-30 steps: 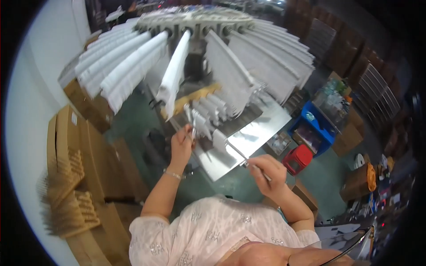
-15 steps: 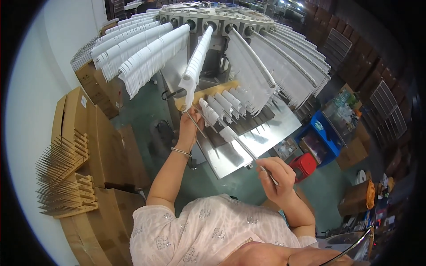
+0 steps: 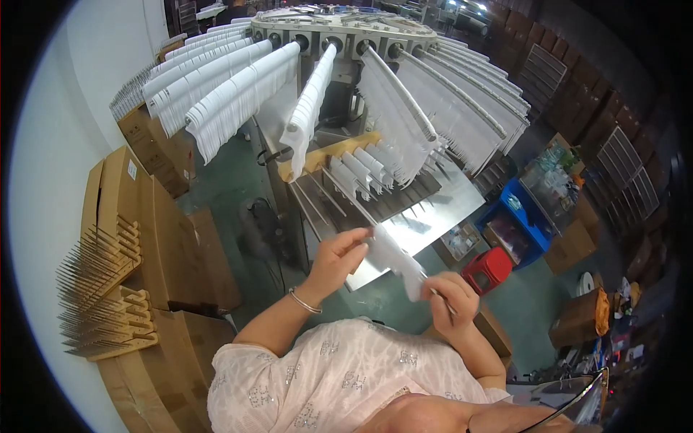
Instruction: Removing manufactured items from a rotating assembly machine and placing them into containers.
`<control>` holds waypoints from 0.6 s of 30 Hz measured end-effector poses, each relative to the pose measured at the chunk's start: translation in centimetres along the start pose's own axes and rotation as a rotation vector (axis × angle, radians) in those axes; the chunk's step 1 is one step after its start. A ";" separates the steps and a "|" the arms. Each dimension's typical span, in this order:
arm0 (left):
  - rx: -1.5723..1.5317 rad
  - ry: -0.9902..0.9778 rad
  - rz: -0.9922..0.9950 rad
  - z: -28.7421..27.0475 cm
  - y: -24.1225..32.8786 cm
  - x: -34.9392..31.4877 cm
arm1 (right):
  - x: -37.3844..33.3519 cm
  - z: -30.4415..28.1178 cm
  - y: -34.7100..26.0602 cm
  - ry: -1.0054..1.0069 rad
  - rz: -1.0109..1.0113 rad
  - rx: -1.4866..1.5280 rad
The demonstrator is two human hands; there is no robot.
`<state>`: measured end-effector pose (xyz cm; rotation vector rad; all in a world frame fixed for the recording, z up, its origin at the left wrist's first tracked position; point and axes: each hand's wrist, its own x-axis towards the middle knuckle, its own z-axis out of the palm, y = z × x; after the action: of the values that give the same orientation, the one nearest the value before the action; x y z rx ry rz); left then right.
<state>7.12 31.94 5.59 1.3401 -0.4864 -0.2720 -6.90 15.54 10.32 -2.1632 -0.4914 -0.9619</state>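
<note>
My right hand is closed round the near end of a thin metal rod. Bunched white fabric pieces sit on this rod between my hands and hang below it. The fingers of my left hand pinch the far end of that bunch. The rod points away toward a yellowish wooden bar on the metal table, from which several thin rods stick out. White fabric rolls cover some of those rods, while the ones at the left are bare.
Above the table, a round metal machine carries many spokes hung with white fabric. Cardboard boxes with pin racks stand at the left. A red stool and a blue crate are to the right.
My left hand has come from the wooden bar back toward me, to the fabric on the rod. The fabric bunch is now nearer my right hand, which still holds the rod.
</note>
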 end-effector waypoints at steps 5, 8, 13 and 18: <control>-0.134 0.206 0.090 -2.8 -3.3 5.5 | -2.5 -4.2 -1.0 0.106 -0.084 0.040; -0.495 0.197 -0.056 -5.9 -7.0 10.0 | -1.4 -5.3 -1.7 0.012 -0.057 -0.040; -0.607 0.159 -0.065 -2.8 -4.1 10.6 | 1.5 -5.5 -1.8 -0.043 -0.056 -0.123; -0.398 0.275 0.031 -1.9 -4.5 9.8 | 2.7 -4.2 -1.1 -0.063 -0.004 -0.082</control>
<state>16.99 28.05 2.68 0.9611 -0.2064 -0.1450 -7.82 13.36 14.86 -2.2721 -0.4941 -0.9333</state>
